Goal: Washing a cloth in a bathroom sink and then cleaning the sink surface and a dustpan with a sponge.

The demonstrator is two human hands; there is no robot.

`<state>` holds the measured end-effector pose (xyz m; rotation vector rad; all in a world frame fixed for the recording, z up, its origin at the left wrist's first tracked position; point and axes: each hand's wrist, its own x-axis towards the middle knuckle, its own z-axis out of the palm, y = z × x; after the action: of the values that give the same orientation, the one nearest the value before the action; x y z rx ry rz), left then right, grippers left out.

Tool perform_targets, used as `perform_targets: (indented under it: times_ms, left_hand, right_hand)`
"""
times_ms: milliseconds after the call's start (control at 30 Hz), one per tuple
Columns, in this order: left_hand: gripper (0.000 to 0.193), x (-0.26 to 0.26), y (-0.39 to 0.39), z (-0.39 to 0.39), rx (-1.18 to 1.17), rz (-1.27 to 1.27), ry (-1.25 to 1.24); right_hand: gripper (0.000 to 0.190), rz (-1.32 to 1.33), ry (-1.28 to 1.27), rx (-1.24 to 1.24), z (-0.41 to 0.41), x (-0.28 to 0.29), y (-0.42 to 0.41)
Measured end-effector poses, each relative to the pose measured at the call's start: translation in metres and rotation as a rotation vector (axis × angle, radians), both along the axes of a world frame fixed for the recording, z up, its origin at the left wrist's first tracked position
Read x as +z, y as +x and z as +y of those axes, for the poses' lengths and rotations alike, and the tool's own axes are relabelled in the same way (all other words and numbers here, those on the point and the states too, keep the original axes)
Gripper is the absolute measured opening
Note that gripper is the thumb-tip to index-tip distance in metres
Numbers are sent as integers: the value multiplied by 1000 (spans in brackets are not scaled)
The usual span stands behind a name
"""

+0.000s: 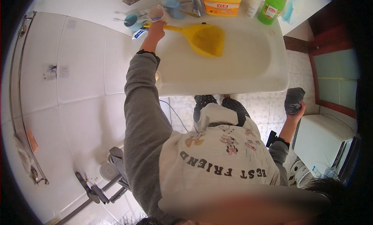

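Observation:
My left hand (157, 31) is closed round the handle of a yellow plastic scoop (205, 40), which lies over the basin of a white washbasin (247, 76). The scoop's wide end rests or hovers near the middle of the basin; which of the two cannot be told. Away to the right, beyond the basin's front corner, my right hand (298, 111) grips a dark grey bundled cloth (294, 100). Beside my left hand stand a blue cup (133, 22) with a toothbrush and a pinkish cup (156, 13). A blue and white tube (140, 34) lies just below them.
Along the back ledge are a metal faucet (196, 3), a yellow jug (221, 3) with an orange label, a white bottle (253, 5) and a green bottle (271, 8). A white appliance (322, 137) stands at lower right. A shower head (109, 171) is at lower left.

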<state>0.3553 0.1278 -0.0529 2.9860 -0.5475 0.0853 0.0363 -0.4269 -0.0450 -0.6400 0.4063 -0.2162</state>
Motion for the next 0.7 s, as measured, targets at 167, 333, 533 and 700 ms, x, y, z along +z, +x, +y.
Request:
perform_targets:
  times_ms: [167,333,533,700]
  left_hand:
    - [32,-4,10,-9,-60,-15,339]
    - [21,-8,-1,-20,-144,-138,546]
    - [19,-4,-12,-13,-215,-236,459]
    - [27,39,-29,-35,-101,193,362]
  right_hand:
    - [51,24,65,-102,3,-5,-10]
    - [51,36,46,-136,22,9,-7]
    - [49,46,30,-108,15,-2,-6]
    - [50,60,0,-95,24,9,3]
